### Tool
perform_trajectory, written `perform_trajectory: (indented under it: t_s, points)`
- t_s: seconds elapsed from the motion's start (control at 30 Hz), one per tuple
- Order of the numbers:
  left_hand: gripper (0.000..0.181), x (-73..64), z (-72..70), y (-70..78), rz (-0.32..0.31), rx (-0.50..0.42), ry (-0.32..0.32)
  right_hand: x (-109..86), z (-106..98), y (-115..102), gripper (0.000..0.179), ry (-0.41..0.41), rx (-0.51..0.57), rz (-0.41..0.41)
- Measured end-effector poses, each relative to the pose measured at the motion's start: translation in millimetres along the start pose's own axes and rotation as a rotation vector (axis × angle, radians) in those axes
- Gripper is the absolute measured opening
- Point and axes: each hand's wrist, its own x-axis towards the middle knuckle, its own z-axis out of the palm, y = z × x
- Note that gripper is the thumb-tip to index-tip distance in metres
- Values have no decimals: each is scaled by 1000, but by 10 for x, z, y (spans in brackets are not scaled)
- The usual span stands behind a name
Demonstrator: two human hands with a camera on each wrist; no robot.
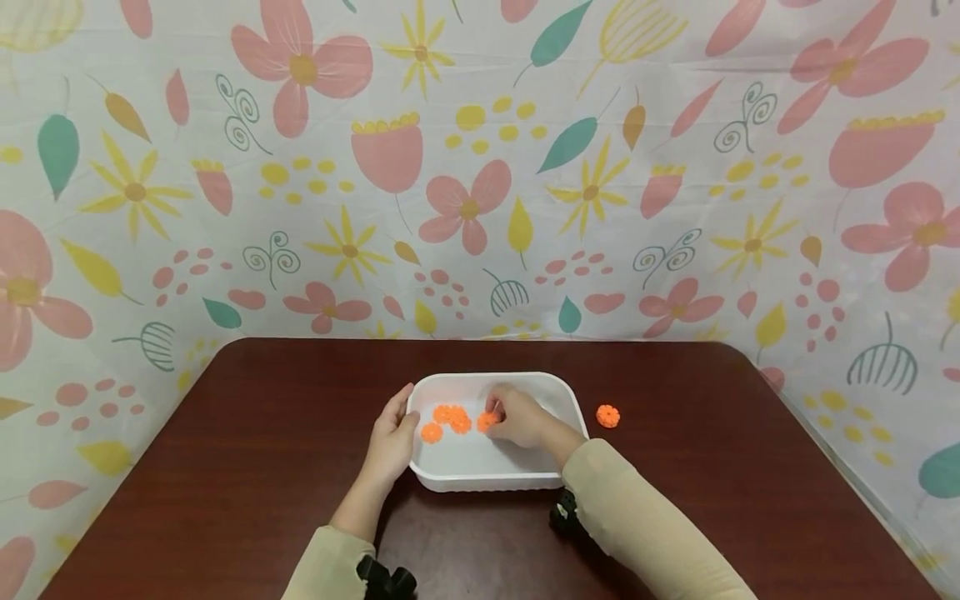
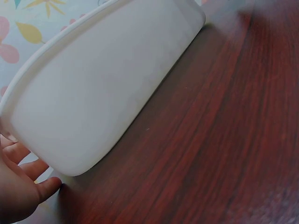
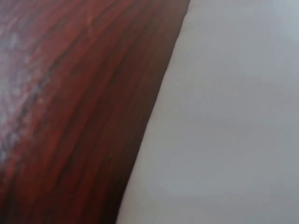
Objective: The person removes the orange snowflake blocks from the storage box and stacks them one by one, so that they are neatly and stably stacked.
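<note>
Pinched an orange disc (image 1: 485, 422) inside the tray (image 1: 487, 482) in a nearly closed right hand (image 1: 519, 418); gripped the tray's left rim with left hand (image 1: 392, 440). Judged the disc light, stiff, best taken by its edge.

On my remote screen, I see a person who wears long sleeves of one pale colour, a beige that goes slightly toward yellow. The left sleeve (image 1: 330, 565) finishes below the wrist, and its cloth makes some soft folds at the edge. The right sleeve (image 1: 651, 525) is of the same plain cloth, with a rounded, rather loose end. Beside the left one sits a black device (image 1: 386, 581) (with two short, rounded knobs, as I understand it). A second black device (image 1: 564, 510) shows under the right one, partly hidden.
</note>
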Motion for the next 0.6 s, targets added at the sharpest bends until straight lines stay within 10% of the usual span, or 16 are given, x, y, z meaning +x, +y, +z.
perform_trajectory:
  t_s: [0.6]
  points:
    - [49,-25,24,14,-34,7,9,-139,-229,-29,17,74,293,-7]
